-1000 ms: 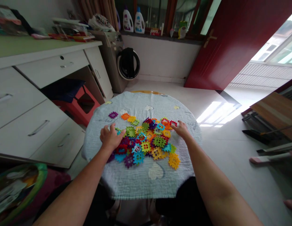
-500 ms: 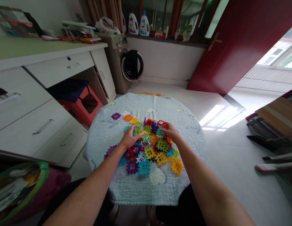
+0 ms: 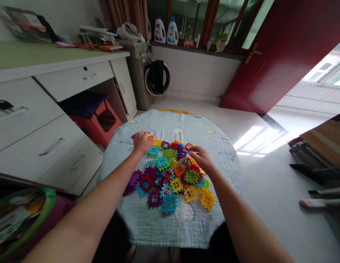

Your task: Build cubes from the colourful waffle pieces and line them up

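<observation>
Tile pile (image 3: 177, 170) mid cloth-covered worktop (image 3: 159, 233); left hand (image 3: 142, 142) bent over orange tile (image 3: 151, 138) at back-left, part-hiding it and purple tile (image 3: 133, 136) (can't tell if pinching); right hand (image 3: 200, 157) beside red tile (image 3: 188, 146), covering pile's right edge, fingers half-curled, grip unclear; red stool (image 3: 93, 126) and drawer unit (image 3: 62, 149) left, washing machine (image 3: 137, 76) beyond

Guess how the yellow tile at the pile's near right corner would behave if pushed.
The yellow tile looks like molded plastic, so it is probably stiff. Its windowed, openwork middle suggests it is light for its size. Being flat and squarish, it would likely slide rather than roll, though its notched edges might snag the cloth.
</observation>
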`<act>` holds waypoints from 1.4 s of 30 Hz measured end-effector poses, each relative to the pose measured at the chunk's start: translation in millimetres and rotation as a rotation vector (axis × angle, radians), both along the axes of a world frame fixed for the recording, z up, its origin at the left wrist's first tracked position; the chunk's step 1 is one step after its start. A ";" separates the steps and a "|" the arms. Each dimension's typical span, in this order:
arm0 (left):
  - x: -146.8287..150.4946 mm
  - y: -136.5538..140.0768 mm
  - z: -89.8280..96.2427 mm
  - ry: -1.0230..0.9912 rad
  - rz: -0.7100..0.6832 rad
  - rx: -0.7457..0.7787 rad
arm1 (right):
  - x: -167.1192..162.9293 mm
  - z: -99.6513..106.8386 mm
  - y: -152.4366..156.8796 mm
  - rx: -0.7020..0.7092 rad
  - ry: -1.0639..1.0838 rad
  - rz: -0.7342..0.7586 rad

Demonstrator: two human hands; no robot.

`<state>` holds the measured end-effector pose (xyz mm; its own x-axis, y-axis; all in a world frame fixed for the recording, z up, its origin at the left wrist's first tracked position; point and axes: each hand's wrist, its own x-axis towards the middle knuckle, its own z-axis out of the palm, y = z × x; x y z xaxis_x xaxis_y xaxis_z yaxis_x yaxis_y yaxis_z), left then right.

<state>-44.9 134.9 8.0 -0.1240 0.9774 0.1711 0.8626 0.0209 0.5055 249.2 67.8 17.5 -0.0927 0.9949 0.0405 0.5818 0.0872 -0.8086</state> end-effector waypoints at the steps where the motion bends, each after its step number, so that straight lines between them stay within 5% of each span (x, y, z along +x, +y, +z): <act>1: -10.2 10.9 -4.7 0.052 0.116 -0.060 | 5.7 -6.9 7.1 -0.005 -0.033 -0.076; 6: -38.0 44.4 -24.1 0.083 0.302 -0.320 | 18.4 -42.2 32.7 -0.132 -0.176 -0.221; 9: -27.2 52.7 -30.1 0.072 0.224 -0.330 | 13.9 -52.0 36.0 -0.147 -0.265 -0.217; 13: 12.7 52.0 -34.5 0.086 -0.045 -0.260 | 5.3 -51.4 35.1 -0.170 -0.288 -0.165; 19: 71.2 40.7 -33.0 -0.143 -0.476 -0.309 | -7.3 -46.3 34.1 -0.131 -0.023 -0.030; 25: 95.2 33.1 -27.9 -0.550 -0.538 -0.412 | -24.7 -30.8 28.1 -0.172 0.510 -0.006; 29: 96.9 18.6 -16.8 -0.748 -0.604 -0.420 | -36.0 -15.0 19.2 -0.129 0.579 0.095; 37: 70.4 -53.5 12.3 -0.388 -0.637 -0.167 | -38.2 11.2 -21.4 -0.073 0.269 0.236; 42: 38.0 -98.5 23.5 -0.143 -0.493 0.010 | -9.7 21.7 -41.2 0.009 0.093 -0.054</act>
<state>-6.8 36.4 31.5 0.3282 0.9240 0.1962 0.6909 -0.3765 0.6171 239.5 26.6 39.2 -0.0348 0.9979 0.0551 0.5082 0.0651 -0.8587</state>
